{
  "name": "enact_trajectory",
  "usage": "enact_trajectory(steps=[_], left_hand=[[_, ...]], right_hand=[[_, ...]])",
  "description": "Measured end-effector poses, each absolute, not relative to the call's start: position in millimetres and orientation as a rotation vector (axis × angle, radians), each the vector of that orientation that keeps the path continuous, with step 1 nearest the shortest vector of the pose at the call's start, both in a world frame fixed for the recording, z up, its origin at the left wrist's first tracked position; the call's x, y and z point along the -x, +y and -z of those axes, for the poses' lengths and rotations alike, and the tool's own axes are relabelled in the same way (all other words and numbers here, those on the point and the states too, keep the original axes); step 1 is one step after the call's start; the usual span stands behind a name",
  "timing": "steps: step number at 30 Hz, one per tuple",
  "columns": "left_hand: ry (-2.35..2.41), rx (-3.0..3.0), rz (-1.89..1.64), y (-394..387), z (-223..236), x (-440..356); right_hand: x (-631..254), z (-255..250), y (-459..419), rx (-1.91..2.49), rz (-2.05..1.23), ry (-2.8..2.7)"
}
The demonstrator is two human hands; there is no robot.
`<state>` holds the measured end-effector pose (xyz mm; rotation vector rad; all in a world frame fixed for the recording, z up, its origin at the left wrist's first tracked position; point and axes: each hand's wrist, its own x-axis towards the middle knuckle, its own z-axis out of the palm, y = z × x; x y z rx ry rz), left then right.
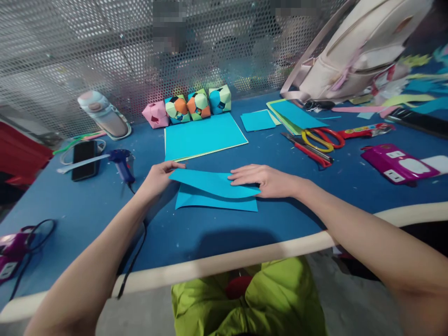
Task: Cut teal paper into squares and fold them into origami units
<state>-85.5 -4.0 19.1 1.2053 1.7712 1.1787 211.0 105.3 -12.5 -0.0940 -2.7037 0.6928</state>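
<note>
A sheet of blue paper lies near the front of the table with its upper part bent over toward me, the flap raised off the lower part. My left hand pinches the paper at its left end, thumb and fingers partly hidden. At the right end, my right hand grips the flap, its fingers stretched across the top and its thumb hidden behind the paper. Just beyond the hands rests a larger stack of blue sheets.
Several folded paper balls line the back by the perforated metal screen. Scissors and a purple power strip lie right, near a backpack. A glue gun, phone and bottle are left.
</note>
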Motion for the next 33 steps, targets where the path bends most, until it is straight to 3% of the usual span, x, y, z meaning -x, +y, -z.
enact_trajectory(steps=[9,17,27,33], left_hand=[[1.723,-1.131,-1.184,0,-9,96],[1.734,-1.138,-1.092,1,-13,99],[1.785,-2.498,-0.415,-40,-42,49],[1.71,-2.567,-0.018,-48,-36,44]], right_hand=[[-212,7,91,0.02,-0.337,-2.9],[-212,10,92,0.049,-0.305,-2.904],[-212,9,91,0.032,-0.304,-2.899],[-212,9,92,0.043,-0.323,-2.892]])
